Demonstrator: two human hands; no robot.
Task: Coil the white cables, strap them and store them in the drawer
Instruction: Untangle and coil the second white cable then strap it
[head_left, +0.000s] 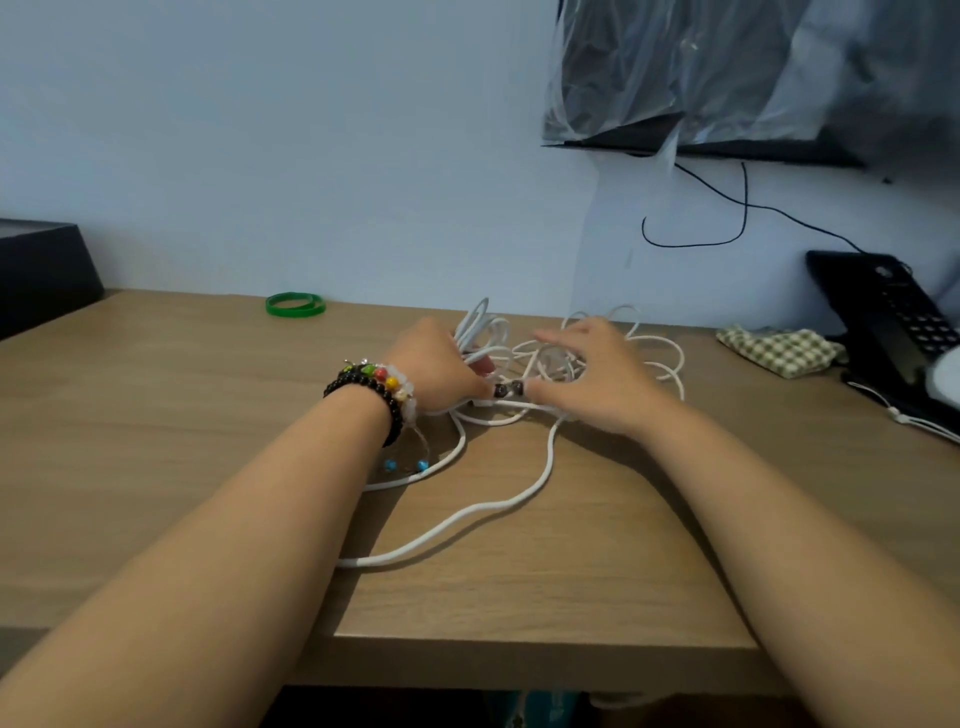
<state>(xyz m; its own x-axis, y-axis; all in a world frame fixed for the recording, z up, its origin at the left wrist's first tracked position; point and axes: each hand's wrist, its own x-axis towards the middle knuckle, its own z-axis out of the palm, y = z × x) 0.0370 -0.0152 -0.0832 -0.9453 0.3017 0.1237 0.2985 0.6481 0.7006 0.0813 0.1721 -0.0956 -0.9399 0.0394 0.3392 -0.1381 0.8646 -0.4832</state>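
White cables (540, 467) lay tangled on the wooden worktop (156, 441), most loops bunched beneath and just beyond both sets of fingers. Left hand (441, 371) gripped a bundle of loops, its fingers curled round them; beaded bracelets (376, 387) sat on that wrist. Right hand (597, 379) hovered over the tangle with fingers spread and loosely bent, the thumb touching a strand near the left thumb. One strand trailed from the fingers toward the worktop's near edge. Green bands (295, 304) lay well beyond the left fingers; a checked cloth (779, 351) lay right of the right fingers.
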